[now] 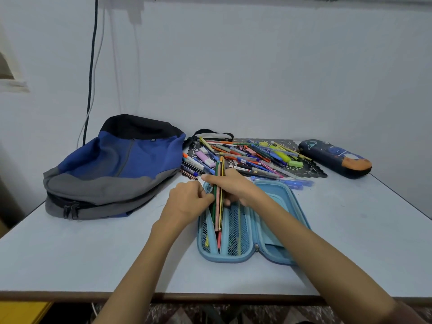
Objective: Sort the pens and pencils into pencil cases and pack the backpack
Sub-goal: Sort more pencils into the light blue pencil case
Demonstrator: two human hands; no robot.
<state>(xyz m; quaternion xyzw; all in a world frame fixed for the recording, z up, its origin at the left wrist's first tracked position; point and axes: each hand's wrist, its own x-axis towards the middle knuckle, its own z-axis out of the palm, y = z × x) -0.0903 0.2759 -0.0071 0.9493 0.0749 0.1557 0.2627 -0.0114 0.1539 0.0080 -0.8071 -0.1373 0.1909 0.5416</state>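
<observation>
— Two hands are showing in the head view, both forearms reaching in from the near edge of the table. What is each one doing?

— My right hand is crossing over the open light blue pencil case, fingers curling round a bundle of pencils. My left hand is sitting just beside it, fingers bunching together with their tips against the bundle's left side.

— Which way is the bundle pointing?

— Its long axis is running away from me. The near ends are lying in the case's left half over the mesh pocket, and the far ends are sticking out toward the pile of pens.

— Is anything hiding?

— I cannot tell whether the left fingertips are pinching a pencil or the mesh. The bundle is covering part of the right fingers.
</observation>
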